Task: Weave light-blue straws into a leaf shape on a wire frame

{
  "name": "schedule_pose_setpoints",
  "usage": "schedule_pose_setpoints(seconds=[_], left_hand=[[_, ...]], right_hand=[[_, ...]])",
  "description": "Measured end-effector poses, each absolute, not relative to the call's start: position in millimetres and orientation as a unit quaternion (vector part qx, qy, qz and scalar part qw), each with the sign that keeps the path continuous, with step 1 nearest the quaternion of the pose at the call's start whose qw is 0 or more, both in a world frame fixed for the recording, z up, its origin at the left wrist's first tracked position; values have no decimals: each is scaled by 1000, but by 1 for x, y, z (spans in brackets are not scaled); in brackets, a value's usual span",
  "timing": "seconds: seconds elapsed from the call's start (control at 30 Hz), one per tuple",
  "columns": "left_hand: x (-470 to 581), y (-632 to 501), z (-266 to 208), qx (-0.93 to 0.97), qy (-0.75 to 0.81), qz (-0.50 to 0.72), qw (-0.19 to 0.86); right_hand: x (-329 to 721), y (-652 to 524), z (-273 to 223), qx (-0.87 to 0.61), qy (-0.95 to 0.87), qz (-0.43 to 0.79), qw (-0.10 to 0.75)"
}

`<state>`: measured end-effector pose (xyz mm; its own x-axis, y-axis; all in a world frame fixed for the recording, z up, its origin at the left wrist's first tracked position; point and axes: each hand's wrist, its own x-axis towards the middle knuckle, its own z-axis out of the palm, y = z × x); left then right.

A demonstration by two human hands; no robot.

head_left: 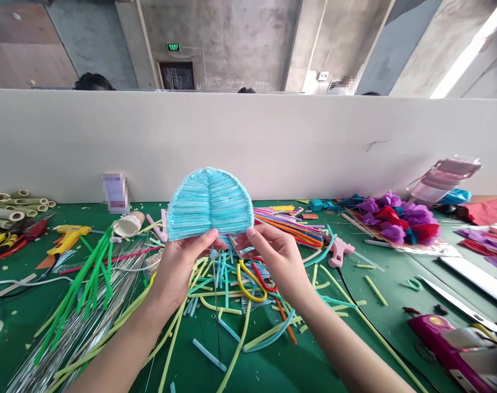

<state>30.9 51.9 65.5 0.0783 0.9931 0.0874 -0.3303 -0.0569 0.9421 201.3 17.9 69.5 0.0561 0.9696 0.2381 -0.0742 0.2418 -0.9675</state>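
A half-round light-blue pipe-cleaner piece (210, 199) with a centre rib and a fuzzy rim is held upright above the table. My left hand (185, 256) pinches its lower edge from the left, thumb in front and fingers behind. At the lower right corner, my right hand (275, 254) pinches it the same way. Below the hands lie cut pipe cleaners in yellow, blue and orange, with a bent yellow pipe cleaner (248, 289) near my right fingers. A bundle of orange and purple pipe cleaners (293, 226) lies behind my right hand.
Green pipe cleaners (96, 267) and wires (80, 333) lie left, near a yellow glue gun (68, 240). To the right are a pink glue gun (339, 251), scissors (456, 300), a magenta device (456, 349) and paper flowers (399, 215). A grey partition (232, 142) stands behind.
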Motion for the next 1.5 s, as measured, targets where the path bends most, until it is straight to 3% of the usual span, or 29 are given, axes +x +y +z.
schedule_pose_setpoints(seconds=[0.2, 0.47, 1.5], left_hand=[[27, 59, 59, 477, 397, 553, 557], [34, 52, 64, 462, 400, 549, 571], [27, 59, 60, 439, 382, 541, 607]], right_hand=[[202, 20, 64, -449, -531, 412, 589], [200, 23, 63, -415, -529, 482, 562], [201, 28, 59, -363, -491, 547, 572]])
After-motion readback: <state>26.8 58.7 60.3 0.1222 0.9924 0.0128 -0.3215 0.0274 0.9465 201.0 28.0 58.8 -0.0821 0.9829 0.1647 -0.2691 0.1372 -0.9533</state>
